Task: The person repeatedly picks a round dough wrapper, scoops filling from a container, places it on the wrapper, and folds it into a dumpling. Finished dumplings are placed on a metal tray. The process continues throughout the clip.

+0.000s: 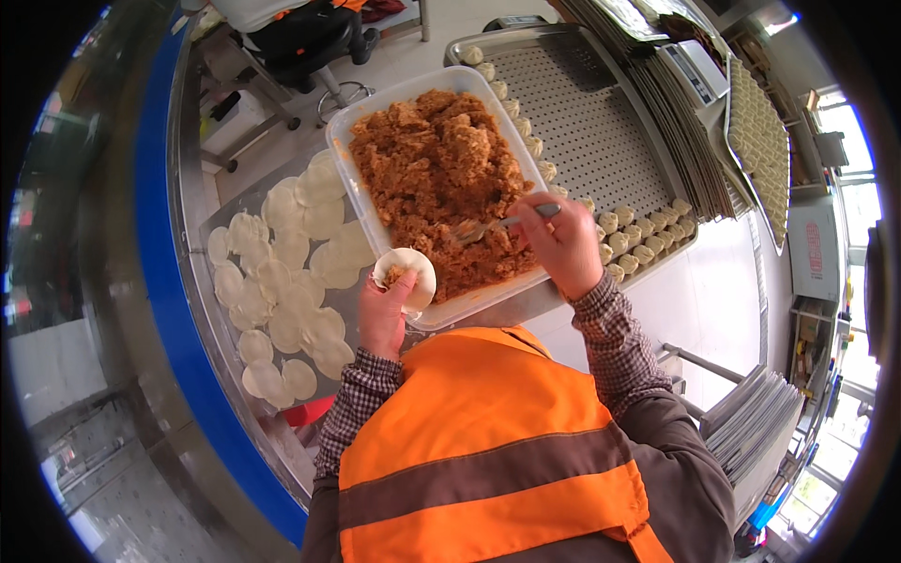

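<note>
My left hand [383, 313] holds a round dough wrapper [420, 281] with a small lump of filling [395, 274] on it, the thumb lying across. In my right hand [559, 243] is a spoon [517, 219], its handle end showing above the fist and its bowl down in the reddish-brown minced filling [450, 155]. That filling is heaped in a translucent plastic tub [340, 144] directly before me. Many flat dough wrappers [288, 281] lie overlapping on the metal table [222, 211] to the left of the tub.
Right of the tub, a perforated metal tray [574, 105] carries pleated buns [623, 243] along its near end and left side. Stacked trays [676, 134], a scale [693, 74] and a bun-filled tray [757, 141] stand farther right. Another person [295, 28] sits on a stool at the top.
</note>
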`<act>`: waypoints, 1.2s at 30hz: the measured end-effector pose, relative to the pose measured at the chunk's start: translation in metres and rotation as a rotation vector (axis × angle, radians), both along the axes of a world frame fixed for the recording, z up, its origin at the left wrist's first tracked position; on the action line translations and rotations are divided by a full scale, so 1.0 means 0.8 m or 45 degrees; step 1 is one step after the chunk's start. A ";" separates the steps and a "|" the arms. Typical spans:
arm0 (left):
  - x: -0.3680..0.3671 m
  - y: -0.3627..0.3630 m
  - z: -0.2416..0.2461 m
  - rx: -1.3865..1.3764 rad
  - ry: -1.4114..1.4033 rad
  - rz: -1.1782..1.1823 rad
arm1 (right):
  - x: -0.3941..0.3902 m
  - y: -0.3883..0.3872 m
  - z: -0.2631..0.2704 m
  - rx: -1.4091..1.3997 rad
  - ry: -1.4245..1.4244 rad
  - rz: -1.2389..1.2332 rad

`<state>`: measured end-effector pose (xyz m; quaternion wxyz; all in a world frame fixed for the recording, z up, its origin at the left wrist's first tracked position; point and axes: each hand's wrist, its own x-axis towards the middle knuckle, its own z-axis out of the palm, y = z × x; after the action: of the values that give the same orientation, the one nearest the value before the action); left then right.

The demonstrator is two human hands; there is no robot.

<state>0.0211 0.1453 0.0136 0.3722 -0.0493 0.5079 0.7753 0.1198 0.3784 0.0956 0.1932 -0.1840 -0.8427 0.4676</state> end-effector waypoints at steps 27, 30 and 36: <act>0.006 -0.042 0.036 -0.046 0.185 -0.387 | -0.023 -0.119 -0.022 -0.160 -0.114 0.332; 0.000 -0.049 0.040 -0.067 0.294 -0.515 | -0.022 -0.121 -0.015 -0.577 -0.403 0.235; -0.007 -0.051 0.055 -0.273 0.271 -0.683 | -0.015 -0.135 -0.014 -0.438 -0.161 0.315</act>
<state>0.0153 0.1042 0.0572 0.5010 0.1291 0.6179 0.5920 0.1079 0.2705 0.0847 0.0471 -0.1384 -0.7771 0.6121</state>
